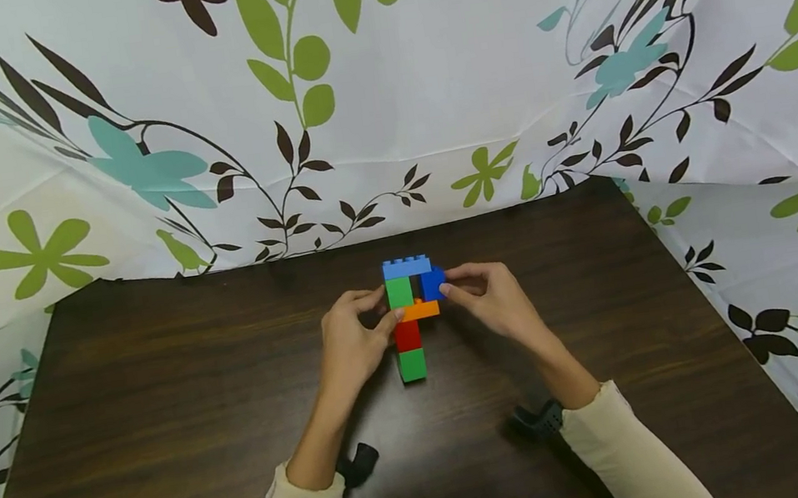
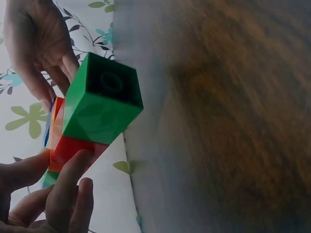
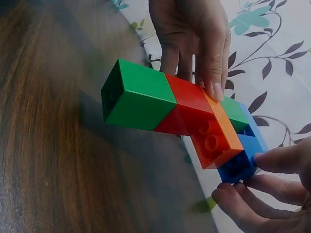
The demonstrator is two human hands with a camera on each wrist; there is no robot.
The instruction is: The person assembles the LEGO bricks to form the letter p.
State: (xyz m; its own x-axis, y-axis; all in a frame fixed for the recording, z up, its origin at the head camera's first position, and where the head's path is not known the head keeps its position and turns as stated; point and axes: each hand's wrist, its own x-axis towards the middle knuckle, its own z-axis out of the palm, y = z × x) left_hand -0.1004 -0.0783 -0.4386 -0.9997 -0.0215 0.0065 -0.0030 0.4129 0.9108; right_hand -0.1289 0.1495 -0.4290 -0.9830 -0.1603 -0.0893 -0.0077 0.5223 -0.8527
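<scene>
My left hand [image 1: 352,341] grips a tower of toy building bricks from the left, thumb over the flat orange brick [image 1: 426,310]. Below the orange one come a red brick [image 1: 407,336] and a green brick [image 1: 412,367], whose hollow underside shows in the left wrist view. Above it stand a second green brick [image 1: 399,293] and a light blue brick [image 1: 406,267] with studs on top. My right hand [image 1: 493,301] pinches a dark blue brick [image 3: 238,165] between thumb and fingers, under the light blue brick's right end. A gap separates dark blue from upper green.
The tower is held over a dark wooden table [image 1: 186,412]. Behind and around the table hangs a white cloth [image 1: 465,63] with a leaf and flower print. Dark straps sit at both wrists, by the light sleeves [image 1: 634,454].
</scene>
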